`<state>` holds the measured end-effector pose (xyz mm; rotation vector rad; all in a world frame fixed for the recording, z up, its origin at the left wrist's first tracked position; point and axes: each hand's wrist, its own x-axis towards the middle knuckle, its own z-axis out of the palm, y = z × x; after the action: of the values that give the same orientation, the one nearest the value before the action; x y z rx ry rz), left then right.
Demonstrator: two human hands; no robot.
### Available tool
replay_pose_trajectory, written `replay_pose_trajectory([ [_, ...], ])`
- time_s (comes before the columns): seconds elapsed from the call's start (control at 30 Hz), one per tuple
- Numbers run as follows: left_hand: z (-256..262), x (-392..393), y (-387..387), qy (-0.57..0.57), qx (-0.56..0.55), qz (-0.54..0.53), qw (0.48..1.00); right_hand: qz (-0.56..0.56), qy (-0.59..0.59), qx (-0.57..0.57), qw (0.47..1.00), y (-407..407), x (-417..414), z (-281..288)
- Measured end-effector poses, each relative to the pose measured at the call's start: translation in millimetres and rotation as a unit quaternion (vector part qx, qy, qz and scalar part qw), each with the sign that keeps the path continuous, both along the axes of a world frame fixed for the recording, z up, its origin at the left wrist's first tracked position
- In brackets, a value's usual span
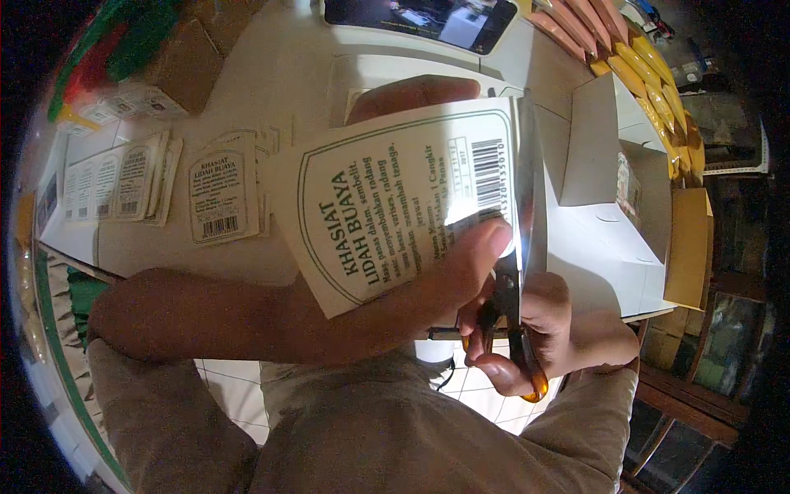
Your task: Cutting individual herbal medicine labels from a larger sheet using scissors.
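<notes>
My left hand holds a printed paper label up close to the camera, thumb on its front and fingers behind. Along the label's right edge stand the blades of a pair of scissors with amber handles. My right hand grips the scissors by these handles. The blades lie against the label's edge; whether they are closed cannot be told. On the table to the left lie a small stack of cut labels and a stack of uncut label strips.
A phone or tablet lies at the top. At the right are an open white box, a cardboard box and rows of yellow and pink packets. A brown carton stands at the upper left.
</notes>
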<state>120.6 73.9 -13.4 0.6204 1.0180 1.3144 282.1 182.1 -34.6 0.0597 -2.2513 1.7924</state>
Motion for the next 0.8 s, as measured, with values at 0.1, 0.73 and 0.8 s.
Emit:
replay_pose_trajectory([
  [0.1, 3, -5, 0, 0.224, 0.095, 0.095, 0.965, 0.0, -0.033, 0.02, 0.999, -1, -6, 7],
  [0.73, 11, -19, 1, 0.087, 0.103, 0.09, 0.987, 0.078, -0.106, -0.049, 0.99, 11, -38, 23],
  [0.8, 11, -22, 1, 0.088, 0.053, 0.028, 0.994, 0.075, -0.103, -0.044, 0.991, 11, -37, 23],
])
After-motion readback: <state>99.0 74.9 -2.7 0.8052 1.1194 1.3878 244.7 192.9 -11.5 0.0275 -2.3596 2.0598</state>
